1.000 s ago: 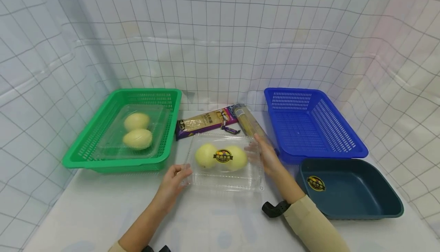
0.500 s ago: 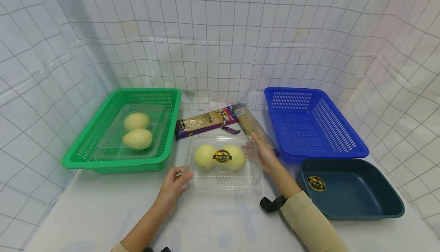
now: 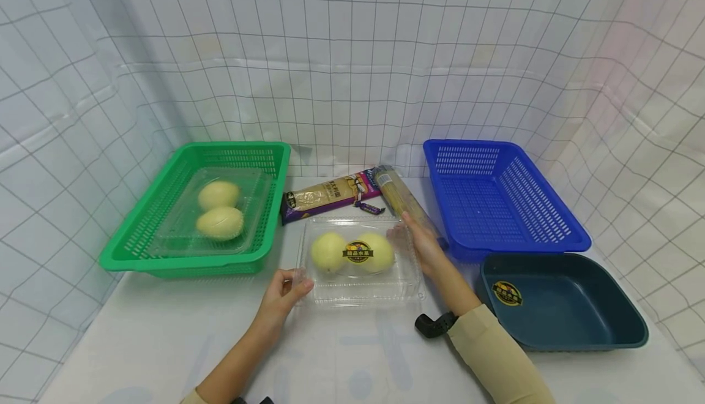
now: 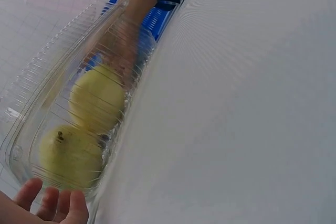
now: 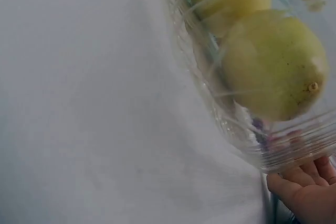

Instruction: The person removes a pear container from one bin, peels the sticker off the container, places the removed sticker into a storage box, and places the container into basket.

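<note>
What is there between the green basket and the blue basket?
In the head view: a gold packet, a small purple item and a long clear packet; nearer the camera, a held clear fruit box.

Near the centre of the frame, the black-banded label point(image 3: 358, 251) on the clear box point(image 3: 360, 289) reads 精品水果. Behind it, 大利面 shows on the gold-and-purple packet point(image 3: 325, 199). The dark tray's sticker point(image 3: 507, 294), lower right, is too small to read surely.

Clear box point(image 3: 358, 289) with two yellow fruits point(image 3: 328, 252) between left hand point(image 3: 281, 300) and right hand point(image 3: 426, 250)
</note>
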A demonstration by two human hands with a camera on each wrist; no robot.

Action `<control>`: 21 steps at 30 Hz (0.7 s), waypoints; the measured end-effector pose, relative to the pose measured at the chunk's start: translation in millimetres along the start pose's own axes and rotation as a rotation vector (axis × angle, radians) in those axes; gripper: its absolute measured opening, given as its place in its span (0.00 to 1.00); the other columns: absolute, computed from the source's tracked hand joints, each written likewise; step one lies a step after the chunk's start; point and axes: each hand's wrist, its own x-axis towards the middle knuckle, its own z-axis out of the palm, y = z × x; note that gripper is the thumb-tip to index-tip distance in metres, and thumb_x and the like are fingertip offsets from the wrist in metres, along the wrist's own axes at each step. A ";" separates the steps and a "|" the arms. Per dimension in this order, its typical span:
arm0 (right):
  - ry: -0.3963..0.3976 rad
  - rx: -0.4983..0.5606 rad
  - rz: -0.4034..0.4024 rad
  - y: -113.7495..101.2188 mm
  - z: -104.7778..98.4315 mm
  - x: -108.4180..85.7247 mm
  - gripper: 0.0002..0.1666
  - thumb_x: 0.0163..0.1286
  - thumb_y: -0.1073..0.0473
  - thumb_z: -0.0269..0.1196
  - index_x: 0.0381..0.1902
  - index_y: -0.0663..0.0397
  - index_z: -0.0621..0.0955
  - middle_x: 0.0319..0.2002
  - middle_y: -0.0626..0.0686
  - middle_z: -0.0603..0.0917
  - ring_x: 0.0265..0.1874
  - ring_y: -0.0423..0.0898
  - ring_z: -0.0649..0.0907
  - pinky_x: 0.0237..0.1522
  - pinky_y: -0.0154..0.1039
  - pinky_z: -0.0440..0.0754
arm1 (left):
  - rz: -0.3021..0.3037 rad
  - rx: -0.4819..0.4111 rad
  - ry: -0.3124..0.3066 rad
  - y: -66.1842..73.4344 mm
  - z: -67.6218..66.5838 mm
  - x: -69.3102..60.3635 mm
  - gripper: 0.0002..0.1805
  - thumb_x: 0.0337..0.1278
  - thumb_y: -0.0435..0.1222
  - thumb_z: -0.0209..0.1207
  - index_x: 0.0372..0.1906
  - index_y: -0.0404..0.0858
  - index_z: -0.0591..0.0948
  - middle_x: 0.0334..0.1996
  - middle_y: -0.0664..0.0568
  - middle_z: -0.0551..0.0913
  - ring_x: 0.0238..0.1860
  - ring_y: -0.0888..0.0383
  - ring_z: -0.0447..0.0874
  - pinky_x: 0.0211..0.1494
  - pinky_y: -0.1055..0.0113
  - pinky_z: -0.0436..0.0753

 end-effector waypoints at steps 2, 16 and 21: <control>0.004 0.009 -0.016 -0.4 -0.1 0.6 0.22 0.75 0.43 0.54 0.40 0.59 0.77 0.36 0.51 0.86 0.42 0.44 0.84 0.54 0.40 0.75 | 0.002 0.006 0.001 -0.4 0.1 -0.1 0.13 0.61 0.30 0.57 0.46 0.30 0.67 0.56 0.39 0.71 0.45 0.65 0.73 0.46 0.72 0.73; 0.169 -0.160 -0.084 -16.4 3.7 -4.1 0.27 0.72 0.52 0.60 0.53 0.75 0.75 0.42 0.57 0.83 0.41 0.46 0.78 0.42 0.35 0.76 | 0.041 0.034 -0.007 -4.2 -0.2 0.3 0.14 0.60 0.31 0.57 0.45 0.31 0.67 0.56 0.39 0.71 0.52 0.62 0.69 0.50 0.73 0.71; 0.274 -0.285 -0.191 -22.0 8.3 -7.6 0.21 0.68 0.56 0.65 0.51 0.69 0.79 0.43 0.58 0.82 0.38 0.42 0.77 0.38 0.29 0.74 | 0.051 0.025 -0.019 -4.1 -0.4 1.0 0.13 0.59 0.31 0.58 0.40 0.34 0.65 0.55 0.39 0.70 0.53 0.61 0.67 0.50 0.74 0.69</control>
